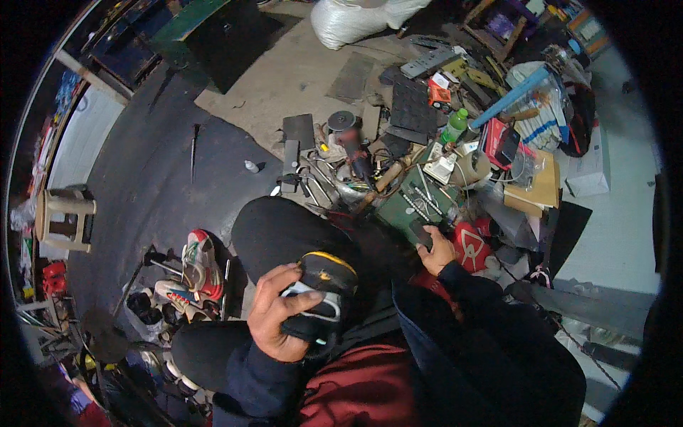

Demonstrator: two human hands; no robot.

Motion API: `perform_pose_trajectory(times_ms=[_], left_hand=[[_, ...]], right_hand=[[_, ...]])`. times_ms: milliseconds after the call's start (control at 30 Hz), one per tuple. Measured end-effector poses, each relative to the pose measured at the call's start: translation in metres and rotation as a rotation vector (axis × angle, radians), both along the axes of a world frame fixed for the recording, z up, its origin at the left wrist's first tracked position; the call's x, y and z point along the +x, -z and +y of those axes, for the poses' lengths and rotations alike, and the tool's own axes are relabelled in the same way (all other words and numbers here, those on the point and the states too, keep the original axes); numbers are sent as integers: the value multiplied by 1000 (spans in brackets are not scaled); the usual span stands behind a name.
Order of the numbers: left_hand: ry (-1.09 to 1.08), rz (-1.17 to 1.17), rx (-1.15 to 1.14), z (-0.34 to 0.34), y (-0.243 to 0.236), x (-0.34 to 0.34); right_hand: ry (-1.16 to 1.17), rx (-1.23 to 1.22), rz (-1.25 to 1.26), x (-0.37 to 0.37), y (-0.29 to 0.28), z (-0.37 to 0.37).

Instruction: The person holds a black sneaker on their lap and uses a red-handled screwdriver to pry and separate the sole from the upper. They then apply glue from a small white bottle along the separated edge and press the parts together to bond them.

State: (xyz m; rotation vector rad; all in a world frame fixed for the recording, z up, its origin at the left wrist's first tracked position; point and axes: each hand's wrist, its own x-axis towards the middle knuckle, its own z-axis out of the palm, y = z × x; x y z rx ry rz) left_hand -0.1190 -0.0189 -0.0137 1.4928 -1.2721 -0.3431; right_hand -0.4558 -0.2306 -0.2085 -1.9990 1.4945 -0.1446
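Cradling a black shoe (pixel 329 311) with a yellow edge just beside the dark-trousered right knee (pixel 274 228), the left hand (pixel 276 313) curls its fingers and thumb around it, a low hold that likely keeps it steady. The right hand (pixel 437 255) pinches a small dark block (pixel 420 231) (its exact kind is unclear) by the near right corner of a green box (pixel 395 210). Metal rods (pixel 429 196) lie toward that box's right edge, seemingly for easy reach.
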Motion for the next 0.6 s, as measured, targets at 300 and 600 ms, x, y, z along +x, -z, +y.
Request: perform_pose_trajectory(times_ms=[300,600], left_hand=[[7,-26,46,-11,1,-3],[20,-28,109,-4,-2,3]], right_hand=[[-212,-29,56,-1,46,-22],[-278,-275,31,7,39,-15]])
